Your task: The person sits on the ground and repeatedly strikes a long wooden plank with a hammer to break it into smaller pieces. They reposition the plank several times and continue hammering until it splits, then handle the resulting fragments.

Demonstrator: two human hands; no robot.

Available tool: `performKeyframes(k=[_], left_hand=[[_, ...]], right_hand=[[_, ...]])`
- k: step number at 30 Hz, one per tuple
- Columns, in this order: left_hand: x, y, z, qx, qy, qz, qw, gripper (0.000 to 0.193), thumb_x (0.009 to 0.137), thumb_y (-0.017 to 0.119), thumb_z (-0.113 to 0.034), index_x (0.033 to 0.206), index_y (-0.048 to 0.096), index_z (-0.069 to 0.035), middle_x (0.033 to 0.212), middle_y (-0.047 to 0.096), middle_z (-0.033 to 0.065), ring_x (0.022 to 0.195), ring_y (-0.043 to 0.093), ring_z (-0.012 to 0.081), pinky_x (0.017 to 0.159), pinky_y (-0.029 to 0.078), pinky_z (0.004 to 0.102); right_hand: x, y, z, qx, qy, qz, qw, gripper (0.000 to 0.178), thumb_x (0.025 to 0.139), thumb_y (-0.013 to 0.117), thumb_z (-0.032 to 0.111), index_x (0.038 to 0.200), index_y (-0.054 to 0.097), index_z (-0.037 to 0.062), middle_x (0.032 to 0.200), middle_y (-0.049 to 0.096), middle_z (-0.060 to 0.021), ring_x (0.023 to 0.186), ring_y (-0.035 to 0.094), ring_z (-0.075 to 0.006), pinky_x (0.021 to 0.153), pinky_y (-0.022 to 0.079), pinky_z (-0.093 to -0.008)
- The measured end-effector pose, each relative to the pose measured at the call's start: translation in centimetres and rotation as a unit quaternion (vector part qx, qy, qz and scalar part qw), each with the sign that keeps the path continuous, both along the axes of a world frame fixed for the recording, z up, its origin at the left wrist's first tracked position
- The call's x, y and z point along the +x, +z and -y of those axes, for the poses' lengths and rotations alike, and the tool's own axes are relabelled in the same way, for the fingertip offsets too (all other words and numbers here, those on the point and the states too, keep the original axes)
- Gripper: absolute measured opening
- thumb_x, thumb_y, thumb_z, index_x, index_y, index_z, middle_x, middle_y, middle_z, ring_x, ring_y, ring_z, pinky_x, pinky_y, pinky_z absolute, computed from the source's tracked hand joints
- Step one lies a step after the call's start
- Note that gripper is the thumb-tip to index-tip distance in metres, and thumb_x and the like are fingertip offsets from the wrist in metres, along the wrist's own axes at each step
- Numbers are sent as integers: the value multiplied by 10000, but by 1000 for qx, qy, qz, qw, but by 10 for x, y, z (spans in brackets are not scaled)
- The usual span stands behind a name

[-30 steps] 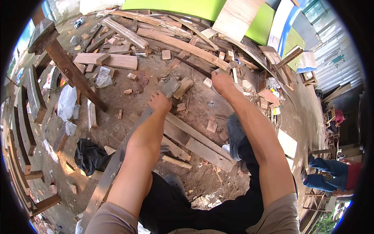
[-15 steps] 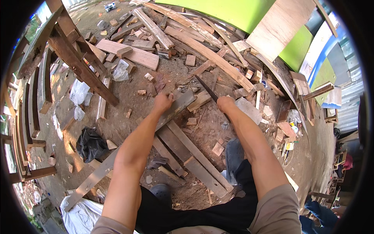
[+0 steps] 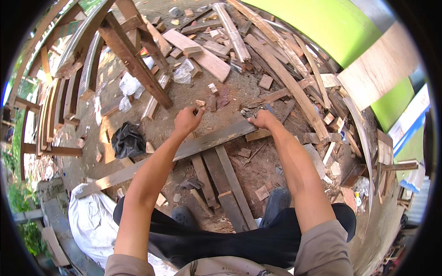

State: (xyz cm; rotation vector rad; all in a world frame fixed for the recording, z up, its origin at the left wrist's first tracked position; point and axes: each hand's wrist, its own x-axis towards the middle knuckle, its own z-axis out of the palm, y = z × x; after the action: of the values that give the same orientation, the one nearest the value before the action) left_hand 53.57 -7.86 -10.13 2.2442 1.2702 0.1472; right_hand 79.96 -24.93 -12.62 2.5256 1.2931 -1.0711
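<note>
Left hand: the left hand (image 3: pixel 186 120) sits a little left of the frame's centre, fingers curled into a closed grip; it rests at the far edge of the long plank, and whether it pinches something small cannot be told.
Right hand: the right hand (image 3: pixel 263 119) is just right of centre, its grip closed over the upper end of the long plank.
Long plank: the long grey plank (image 3: pixel 202 145) runs on a slant from the lower left up to the centre, lying across three short boards (image 3: pixel 220 184) on the dirt ground (image 3: pixel 239 92).
Hammer: a hammer (image 3: pixel 189 185) lies on the ground below the plank, beside the short boards, near the person's dark shoe (image 3: pixel 183 214).
Left side: a black bag (image 3: pixel 127 141) lies left of the left forearm; a white sack (image 3: pixel 90 221) fills the lower left.
Upper frame: loose offcuts and a scrap timber pile (image 3: pixel 258 50) spread over the top, with a green panel (image 3: pixel 340 27) at the upper right and a timber frame (image 3: pixel 124 50) at the upper left.
</note>
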Motion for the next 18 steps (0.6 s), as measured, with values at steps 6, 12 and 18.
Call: performKeyframes(k=[6,12,18], left_hand=[[-72,-30,42,23,254,80,964,425,872,648,-480,910,733,-65,855,725,170,834,700,367,762,537,449],[-102,-49,113,27,408,-37,912,730,827,730,-392,1380,427,-24,1503,338,262,1393,293,439,1116,304,500],[-116,-88,141,-23,535,85,840,1060,799,792,-360,1525,114,11,1510,313,289,1440,232,462,1185,220,512]], right_hand=[[0,-6,3,80,44,9,996,544,932,588,473,963,712,-56,1042,681,-294,1038,651,-432,900,514,-483],[1,6,-5,17,86,30,996,458,939,583,395,1077,686,-29,1135,670,-265,1079,640,-419,902,514,-505],[-43,11,-13,164,300,95,935,709,855,704,409,1389,435,28,1242,570,-194,1197,530,-375,983,449,-489]])
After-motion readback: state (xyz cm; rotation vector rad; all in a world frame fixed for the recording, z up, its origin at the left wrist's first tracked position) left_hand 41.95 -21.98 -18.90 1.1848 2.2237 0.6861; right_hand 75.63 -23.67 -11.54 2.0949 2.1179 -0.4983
